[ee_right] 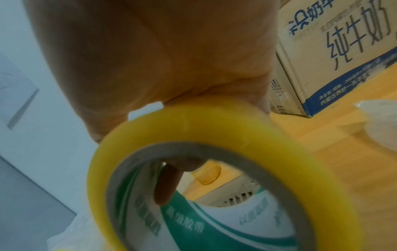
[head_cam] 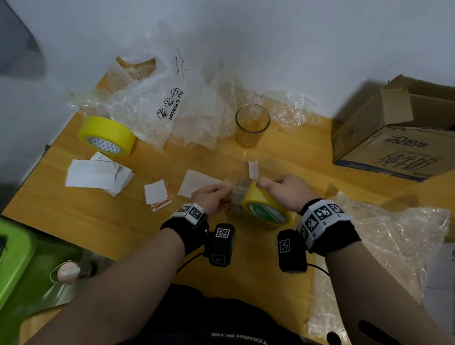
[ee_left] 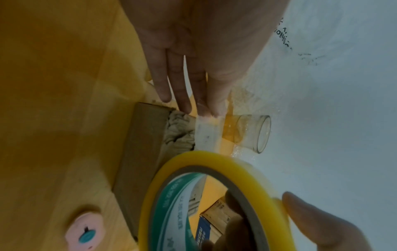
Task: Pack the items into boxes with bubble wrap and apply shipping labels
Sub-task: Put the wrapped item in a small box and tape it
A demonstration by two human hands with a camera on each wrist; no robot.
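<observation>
the right hand grips a yellow tape roll near the middle of the table, fingers curled over its rim and one finger hooked through the core. the left hand sits just left of the roll, its fingertips together on a clear strip pulled off the roll; the fingers look nearly straight in the left wrist view, so whether they pinch the strip i cannot tell. a white label lies flat under and beside that hand. a glass stands upright beyond the hands, with bubble wrap heaped to its left against the wall. a second roll lies at the left, near loose papers and a small card stack. an open box sits at the far right corner, well apart from the hands, and more wrap lies at the near right.
</observation>
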